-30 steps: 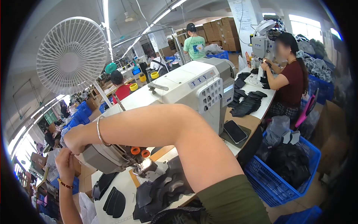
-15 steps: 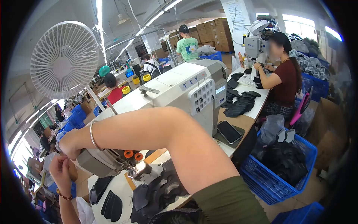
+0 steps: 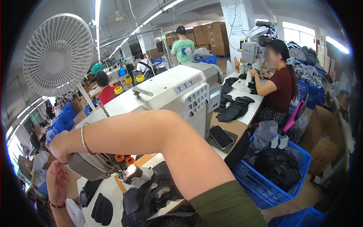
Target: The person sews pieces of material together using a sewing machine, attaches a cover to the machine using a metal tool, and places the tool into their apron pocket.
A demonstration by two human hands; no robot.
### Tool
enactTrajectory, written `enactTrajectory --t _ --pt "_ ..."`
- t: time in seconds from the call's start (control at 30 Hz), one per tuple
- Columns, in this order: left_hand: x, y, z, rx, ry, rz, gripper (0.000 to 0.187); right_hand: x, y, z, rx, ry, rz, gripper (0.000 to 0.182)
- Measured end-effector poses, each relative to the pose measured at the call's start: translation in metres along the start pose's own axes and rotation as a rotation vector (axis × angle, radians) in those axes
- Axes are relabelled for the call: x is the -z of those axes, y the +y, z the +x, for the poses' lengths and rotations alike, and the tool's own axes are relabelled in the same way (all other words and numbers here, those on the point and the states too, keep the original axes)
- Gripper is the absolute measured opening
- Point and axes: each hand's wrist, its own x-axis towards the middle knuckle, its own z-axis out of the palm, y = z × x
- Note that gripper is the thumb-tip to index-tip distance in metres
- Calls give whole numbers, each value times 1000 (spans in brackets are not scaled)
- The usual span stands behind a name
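Note:
My right arm, with a silver bangle, reaches across the white TTY sewing machine. My right hand is bent down at the left end of the machine head; its fingers are hidden. Just below it, my left hand, with a beaded bracelet, has its fingers curled in together; anything between them is too small to make out. Under the lit needle area, black cut pieces lie in a pile on the white table, and a smaller black stack is to their left.
A white fan stands at the upper left. Behind the machine lies a phone. On the right are a blue basket of black pieces and a cardboard box. A co-worker in dark red sits at another machine.
The whole view has shifted, so things appear further left. My left hand has dropped slightly away from my right hand, and its palm shows more. My right arm keeps its place over the machine.

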Motion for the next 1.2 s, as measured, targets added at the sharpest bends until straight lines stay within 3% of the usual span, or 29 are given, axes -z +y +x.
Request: enactTrajectory --t 0.1,0.13,0.2,0.27,0.37,0.4,0.47,0.53,0.6,0.63,0.67,0.87,0.93,1.0,1.03,1.1,1.2 --pt "40 -12 13 11 -179 137 32 0 1 -3 -24 45 0 30" --pt "41 -15 15 15 -176 125 32 1 1 -6 -25 40 4 30" --pt "41 -21 23 -174 -50 493 29 4 1 -9 -23 17 0 30" --pt "52 -38 36 -223 -35 494 25 -2 3 -8 -17 94 32 30" --pt "58 -46 46 -696 35 892 8 -8 7 -3 -43 125 77 32" --pt "57 -45 51 -686 37 876 8 -9 7 -2 -67 171 146 32" --pt "56 -46 58 -1101 151 1119 6 -9 7 0 -76 133 151 34" --pt "69 -57 61 -999 149 1097 7 -12 7 8 -58 142 125 34" --pt "80 -66 63 -593 181 889 7 -6 2 3 -93 112 134 32" --pt "94 -63 60 -272 83 718 9 -4 1 3 -88 89 109 32" --pt "91 -56 55 -264 80 709 9 -6 1 5 -83 67 86 32" --pt "22 -1 25 -13 -1 -127 31 -30 4 35 -47 60 -51 35" --pt "38 -13 29 -6 -65 28 26 -30 1 37 -61 35 -46 35" --pt "13 -8 21 -277 149 460 15 -24 -2 40 -27 -16 -67 37" --pt "8 -10 21 -273 146 461 15 -21 -2 40 -12 -40 -78 38" --pt "1 -13 20 -823 329 1058 16 -18 -2 39 13 -90 -101 40" --pt "-1 -17 10 -921 385 1186 25 -18 -4 33 23 -55 -121 44"
